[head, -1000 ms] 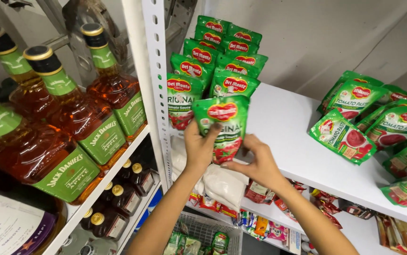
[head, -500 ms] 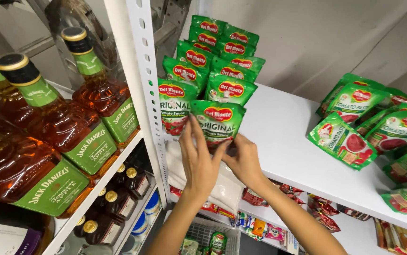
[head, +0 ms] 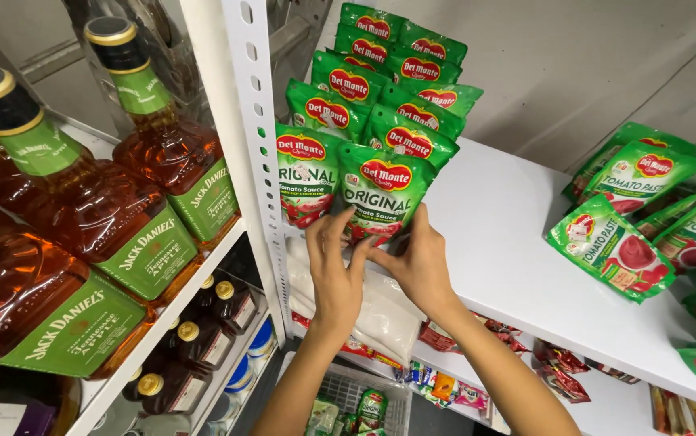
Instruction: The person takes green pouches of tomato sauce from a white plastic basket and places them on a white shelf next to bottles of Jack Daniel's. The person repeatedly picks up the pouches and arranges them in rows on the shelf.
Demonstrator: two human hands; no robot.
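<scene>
Shelving fills the view: a white shelf (head: 509,242) runs off to the right, bounded on its left by a perforated white upright (head: 255,121), and beyond that post a second rack carries big amber bottles (head: 98,210) with green labels, packed shoulder to shoulder. Bare board lies open through the middle of the white shelf, between two clusters of goods, and its front edge slants down to the right. Along the right end, flat green tomato paste pouches (head: 610,246) lie scattered, the nearest one close to the front edge. Hard against the upright stands a double row of green sauce pouches (head: 380,77), stepping back toward the wall. The front sauce pouch (head: 380,198) stands upright at the shelf's front lip, just beside its neighbour on the left. The left hand (head: 336,270) presses partly spread fingers against its lower edge, and the right hand (head: 417,262) cups the lower right corner, thumb and fingers loosely closed on the pouch. Below the lip sit a white bag (head: 380,315) and, lower, a wire basket (head: 356,396).
</scene>
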